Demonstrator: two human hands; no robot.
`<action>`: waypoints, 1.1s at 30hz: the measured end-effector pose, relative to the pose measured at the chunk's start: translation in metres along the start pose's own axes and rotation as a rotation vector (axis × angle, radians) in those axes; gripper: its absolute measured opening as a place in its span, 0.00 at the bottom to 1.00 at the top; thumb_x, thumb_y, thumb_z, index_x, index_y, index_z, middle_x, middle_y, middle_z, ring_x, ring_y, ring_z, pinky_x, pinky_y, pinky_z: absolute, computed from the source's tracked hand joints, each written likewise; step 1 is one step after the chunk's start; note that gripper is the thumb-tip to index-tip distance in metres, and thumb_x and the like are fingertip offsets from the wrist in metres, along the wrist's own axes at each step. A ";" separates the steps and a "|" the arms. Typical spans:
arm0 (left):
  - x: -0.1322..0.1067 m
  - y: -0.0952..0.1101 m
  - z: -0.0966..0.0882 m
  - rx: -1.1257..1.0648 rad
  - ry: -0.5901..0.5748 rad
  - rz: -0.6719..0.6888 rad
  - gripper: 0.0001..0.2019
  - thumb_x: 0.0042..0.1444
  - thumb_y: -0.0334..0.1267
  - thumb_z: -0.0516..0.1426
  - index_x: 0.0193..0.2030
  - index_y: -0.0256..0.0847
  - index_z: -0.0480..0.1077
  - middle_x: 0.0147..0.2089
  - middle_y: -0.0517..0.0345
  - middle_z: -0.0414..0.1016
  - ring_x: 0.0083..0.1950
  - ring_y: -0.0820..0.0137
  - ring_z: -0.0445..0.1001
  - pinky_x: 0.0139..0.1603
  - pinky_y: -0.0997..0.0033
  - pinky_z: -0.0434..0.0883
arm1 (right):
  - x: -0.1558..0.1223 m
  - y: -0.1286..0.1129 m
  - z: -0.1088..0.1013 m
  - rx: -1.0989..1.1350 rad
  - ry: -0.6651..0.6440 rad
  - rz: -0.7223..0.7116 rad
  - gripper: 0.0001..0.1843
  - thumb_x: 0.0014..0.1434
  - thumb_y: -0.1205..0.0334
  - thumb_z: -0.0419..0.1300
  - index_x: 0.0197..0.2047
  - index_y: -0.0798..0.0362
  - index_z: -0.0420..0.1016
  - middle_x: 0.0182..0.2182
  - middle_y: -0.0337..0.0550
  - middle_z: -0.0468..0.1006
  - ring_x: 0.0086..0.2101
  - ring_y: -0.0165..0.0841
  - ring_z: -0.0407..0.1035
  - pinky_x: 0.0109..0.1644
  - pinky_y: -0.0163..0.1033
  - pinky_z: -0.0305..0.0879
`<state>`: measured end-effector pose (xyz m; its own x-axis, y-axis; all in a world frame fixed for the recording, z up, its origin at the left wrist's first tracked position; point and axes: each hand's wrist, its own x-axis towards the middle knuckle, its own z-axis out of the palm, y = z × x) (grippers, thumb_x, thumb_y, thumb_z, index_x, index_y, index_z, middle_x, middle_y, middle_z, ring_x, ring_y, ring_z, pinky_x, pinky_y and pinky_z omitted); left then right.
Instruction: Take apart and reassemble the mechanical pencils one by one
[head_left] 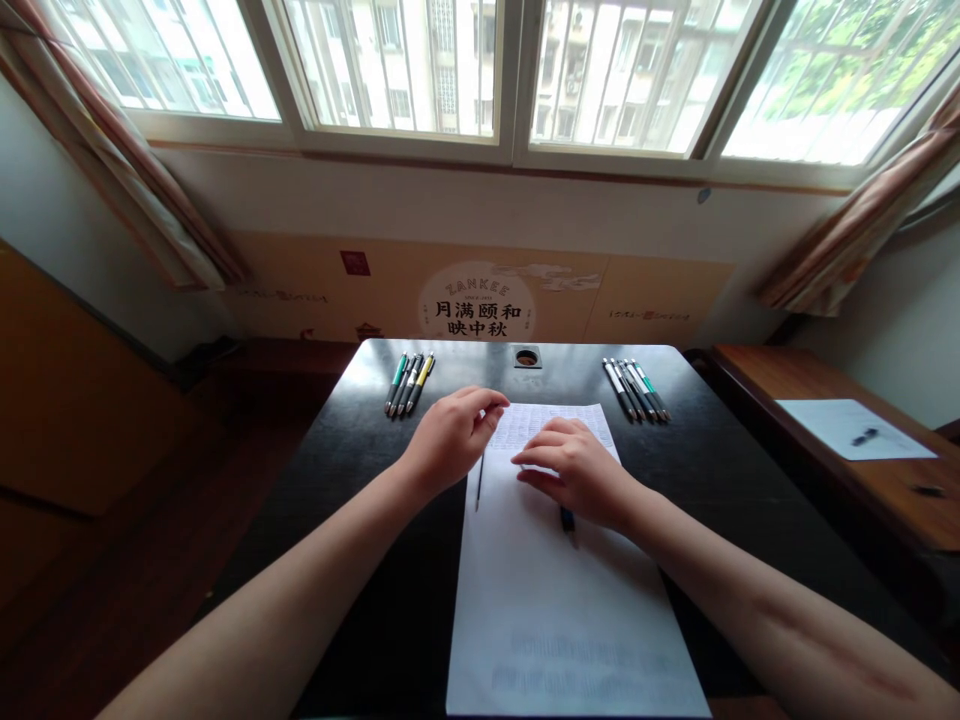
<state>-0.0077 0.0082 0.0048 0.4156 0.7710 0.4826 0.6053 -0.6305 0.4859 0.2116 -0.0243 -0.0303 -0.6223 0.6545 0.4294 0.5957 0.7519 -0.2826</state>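
My left hand [456, 432] is over the upper left of a white paper sheet [555, 600], its thumb and fingers drawn together. What its fingertips hold, if anything, is hidden. A thin dark rod like a pen refill [480, 482] runs along the sheet's left side, its upper end close under this hand. My right hand [574, 468] hovers over the sheet's upper right, fingers curved and slightly apart. Partly covered beneath it is a short dark pen part [568, 519]; whether the hand touches it, I cannot tell. Small printed text [517, 425] fills the sheet's far end.
The black table [360, 560] has several pens [409, 384] grouped at the far left and more pens [636, 390] at the far right. A round hole fitting [527, 357] sits at its back edge. Rightward, a brown bench [765, 370] bears another sheet [832, 425] with small dark items.
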 end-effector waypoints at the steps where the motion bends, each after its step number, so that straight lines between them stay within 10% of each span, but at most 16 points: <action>1: 0.000 0.000 0.000 -0.001 0.001 0.002 0.10 0.65 0.34 0.54 0.45 0.39 0.76 0.43 0.53 0.80 0.41 0.66 0.78 0.43 0.67 0.73 | -0.001 0.000 -0.002 0.000 -0.001 0.000 0.07 0.62 0.60 0.67 0.45 0.49 0.83 0.39 0.44 0.84 0.41 0.42 0.72 0.50 0.48 0.62; 16: 0.001 -0.020 -0.001 0.027 -0.286 0.018 0.10 0.62 0.36 0.58 0.44 0.43 0.80 0.43 0.55 0.84 0.44 0.62 0.81 0.47 0.67 0.74 | -0.005 0.000 -0.008 0.095 -0.070 -0.012 0.12 0.60 0.74 0.62 0.40 0.49 0.84 0.37 0.43 0.84 0.38 0.39 0.72 0.47 0.46 0.66; 33: 0.002 -0.002 -0.012 -0.044 -0.523 -0.223 0.10 0.58 0.38 0.58 0.36 0.42 0.81 0.35 0.57 0.83 0.34 0.67 0.79 0.33 0.73 0.69 | 0.001 0.002 0.004 0.067 -0.047 -0.041 0.07 0.62 0.68 0.65 0.40 0.47 0.84 0.38 0.41 0.84 0.39 0.38 0.71 0.47 0.45 0.62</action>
<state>-0.0160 0.0104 0.0135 0.5684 0.8209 -0.0550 0.6928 -0.4415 0.5702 0.2100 -0.0223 -0.0340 -0.6697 0.6248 0.4014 0.5346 0.7808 -0.3233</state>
